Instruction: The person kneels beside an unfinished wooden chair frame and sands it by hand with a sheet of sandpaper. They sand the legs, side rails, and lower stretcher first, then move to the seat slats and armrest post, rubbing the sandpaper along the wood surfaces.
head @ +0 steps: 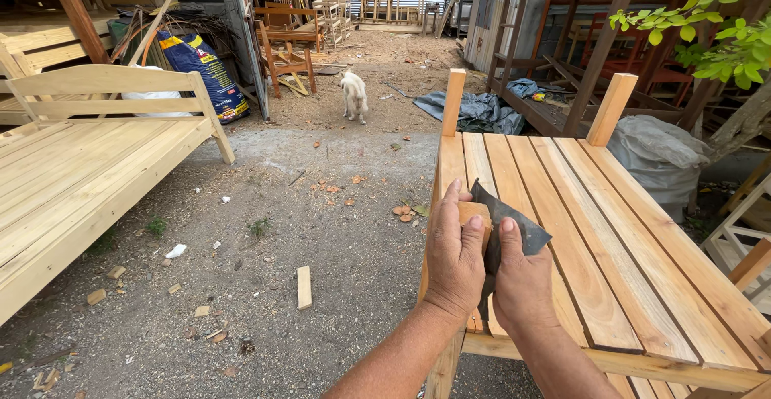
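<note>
Both hands, left hand [454,261] and right hand [520,285], grip dark sandpaper [507,230], seemingly block-wrapped, at slatted frame [626,262] edge.

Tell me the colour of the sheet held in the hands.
Dark grey sheet, seen in the head view.

We see one printed package: a big sack [199,68] at approx. 10 o'clock in the head view, upper left, leaning upright vs. a corrugated wall. It's dark blue w/ a yellow band along its top edge, a red-and-white emblem near the top, and a yellow-and-white label patch near the bottom corner. Just left of it, partly hidden behind a pale wooden headboard [112,94], sits a plain white sack [152,95], no print visible. At approx. 3 o'clock, a grey-white bulging bag [658,162] stands on the ground, unmarked. No signs or screens.
</note>
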Available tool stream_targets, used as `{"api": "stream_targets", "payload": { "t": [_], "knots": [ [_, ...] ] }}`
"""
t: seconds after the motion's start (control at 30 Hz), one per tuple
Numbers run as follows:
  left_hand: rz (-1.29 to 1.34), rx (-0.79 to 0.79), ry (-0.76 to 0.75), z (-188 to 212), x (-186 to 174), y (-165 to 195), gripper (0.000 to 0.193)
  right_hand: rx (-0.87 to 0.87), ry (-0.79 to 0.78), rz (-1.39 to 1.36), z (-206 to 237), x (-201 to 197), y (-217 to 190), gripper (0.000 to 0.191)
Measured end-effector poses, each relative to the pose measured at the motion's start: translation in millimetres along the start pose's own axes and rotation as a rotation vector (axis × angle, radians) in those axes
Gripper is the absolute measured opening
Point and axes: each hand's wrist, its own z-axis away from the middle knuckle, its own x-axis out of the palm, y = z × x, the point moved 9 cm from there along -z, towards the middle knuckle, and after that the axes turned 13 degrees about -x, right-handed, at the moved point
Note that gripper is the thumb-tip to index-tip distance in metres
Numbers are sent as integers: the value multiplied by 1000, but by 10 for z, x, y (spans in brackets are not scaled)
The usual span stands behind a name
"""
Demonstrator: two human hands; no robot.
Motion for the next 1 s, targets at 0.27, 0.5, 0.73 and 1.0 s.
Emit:
{"api": "stream_targets", "payload": {
  "t": [0.27, 0.5, 0.73, 1.0],
  "knots": [
    [-34, -40, -21, 8, 8, -92, 52, 273, -139, 32, -76, 8, 94, 36],
    [-67, -29, 5, -22, 34, -146, 53, 238, -260, -77, -250, 49, 22, 34],
    [-93, -30, 0, -49, 38, -163, 56, 354, -308, 66, -265, 42, 78, 38],
    [-131, -22, 19, -11, 31, -150, 66, 502, -368, 105, -309, 61, 259, 39]
  ]
}}
